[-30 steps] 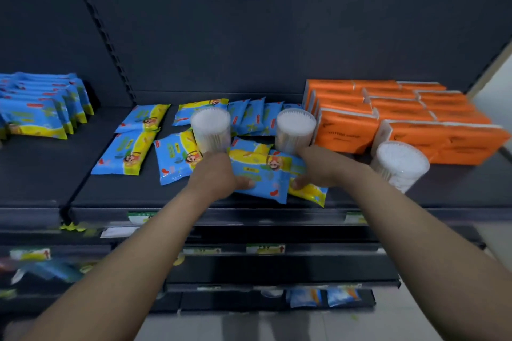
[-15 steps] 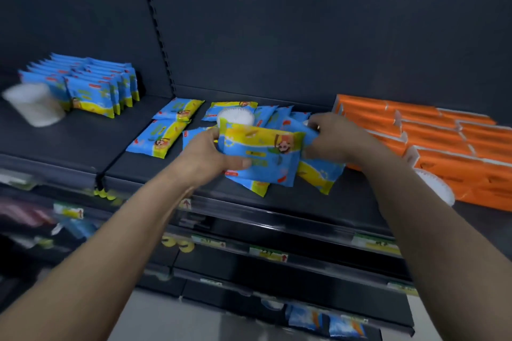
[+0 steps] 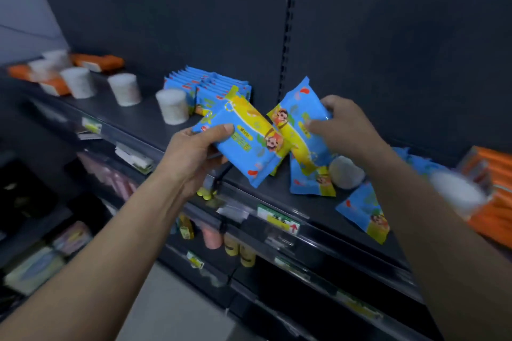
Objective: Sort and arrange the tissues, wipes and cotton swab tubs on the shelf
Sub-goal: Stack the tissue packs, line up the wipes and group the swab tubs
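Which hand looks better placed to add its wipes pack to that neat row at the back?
Likely the left hand: its wipes pack sits just before the row; the right hand is farther off.

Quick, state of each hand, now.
Left hand: closed, gripping a blue-and-yellow wipes pack.
Right hand: closed, gripping a second wipes pack.

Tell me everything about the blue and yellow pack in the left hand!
The wipes pack is a soft, puffy pouch in shiny blue wrap with a wide yellow band, a cartoon face, small print and red blobs near its corners. It looks sealed. The left hand holds it tilted in the air above the shelf, thumb on its front, fingers behind. Its right end meets the other pack, held by the right hand.
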`<state>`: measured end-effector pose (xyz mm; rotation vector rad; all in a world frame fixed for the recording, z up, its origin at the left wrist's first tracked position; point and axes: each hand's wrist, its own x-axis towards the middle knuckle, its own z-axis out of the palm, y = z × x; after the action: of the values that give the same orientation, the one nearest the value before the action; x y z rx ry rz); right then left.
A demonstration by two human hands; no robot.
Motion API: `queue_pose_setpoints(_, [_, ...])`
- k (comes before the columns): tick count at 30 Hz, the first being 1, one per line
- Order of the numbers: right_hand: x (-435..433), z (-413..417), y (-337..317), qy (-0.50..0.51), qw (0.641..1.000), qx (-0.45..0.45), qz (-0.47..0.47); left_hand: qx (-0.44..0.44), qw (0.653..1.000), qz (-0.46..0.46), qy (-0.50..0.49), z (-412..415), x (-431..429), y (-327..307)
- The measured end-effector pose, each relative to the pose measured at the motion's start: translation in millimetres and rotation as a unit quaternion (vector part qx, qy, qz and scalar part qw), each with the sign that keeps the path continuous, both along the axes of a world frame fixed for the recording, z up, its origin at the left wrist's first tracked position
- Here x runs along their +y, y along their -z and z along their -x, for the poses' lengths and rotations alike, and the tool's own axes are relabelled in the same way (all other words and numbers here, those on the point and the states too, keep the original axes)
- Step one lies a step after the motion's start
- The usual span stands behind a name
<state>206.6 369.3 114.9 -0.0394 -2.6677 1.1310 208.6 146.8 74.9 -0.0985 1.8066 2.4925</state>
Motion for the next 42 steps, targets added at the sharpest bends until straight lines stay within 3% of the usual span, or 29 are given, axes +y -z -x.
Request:
queue_pose_setpoints(7, [-128,62,-3,-0.019,1.0,0.011,0.005,-0.006,0.996,-0.048,-0.081,58,-127,6])
queue_pose_setpoints(12, [-179,95,-4,0.014,0.999,0.025,-0.032,-0.081,0.98,-0.099,-0.155,99,-184,5])
queue_pose_setpoints(15, [-200,119,-4,0.027,0.998,0.014,-0.058,-0.114,0.981,-0.096,-0.122,122,-209,2])
queue_pose_setpoints(19, [-214,156,-1,0.043,0.996,0.014,-0.083,-0.083,0.987,-0.055,-0.124,156,-228,7])
queue_pose_setpoints(25, [-220,215,6,0.08,0.992,0.012,-0.093,0.044,0.98,0.111,-0.157,206,-243,6])
queue_pose_setpoints(28, [-223,242,9,0.087,0.988,-0.016,-0.127,0.118,0.943,0.275,-0.144,230,-251,4])
queue_pose_setpoints(32, [-223,265,10,0.08,0.981,-0.059,-0.169,0.158,0.906,0.384,-0.085,269,-257,9])
queue_pose_setpoints(35, [-220,274,11,0.067,0.968,-0.121,-0.208,0.198,0.855,0.479,-0.014,301,-252,16])
queue_pose_setpoints(42, [-225,279,26,0.106,0.926,-0.216,-0.291,0.258,0.794,0.531,0.147,368,-239,22])
